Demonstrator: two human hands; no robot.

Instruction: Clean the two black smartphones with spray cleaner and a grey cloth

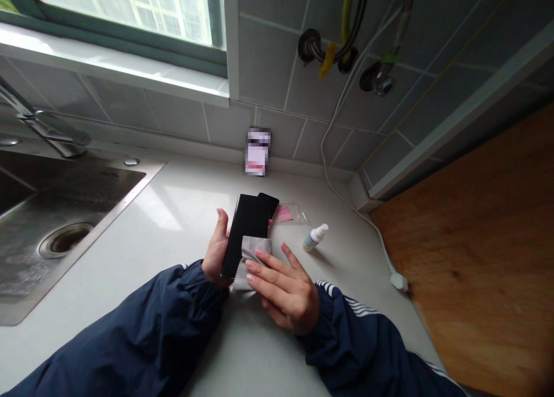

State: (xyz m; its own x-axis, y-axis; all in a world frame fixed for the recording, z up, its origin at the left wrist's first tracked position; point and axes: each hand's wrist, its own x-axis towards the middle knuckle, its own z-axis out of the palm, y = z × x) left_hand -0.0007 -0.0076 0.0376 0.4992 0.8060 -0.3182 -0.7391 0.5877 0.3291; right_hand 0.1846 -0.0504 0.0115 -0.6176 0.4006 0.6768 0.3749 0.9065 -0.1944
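My left hand (215, 250) grips a black smartphone (244, 232) upright by its edge, above the white countertop (194, 206). A second flat black piece (269, 203) sticks out behind the phone's top end. Its exact nature is unclear. My right hand (281, 287) presses a grey cloth with a zigzag edge (255, 253) against the phone's lower end. Just beyond my hands lie a clear plastic bag with a pink slip inside (288, 213) and a small white dropper bottle (315, 238) on its side.
A steel sink (104, 235) with a drain and a faucet (47, 126) is at the left. A blurred-label box (258, 152) leans on the tiled wall. A white cable (346, 195) runs down to a plug (398, 280), beside a wooden board (467, 253).
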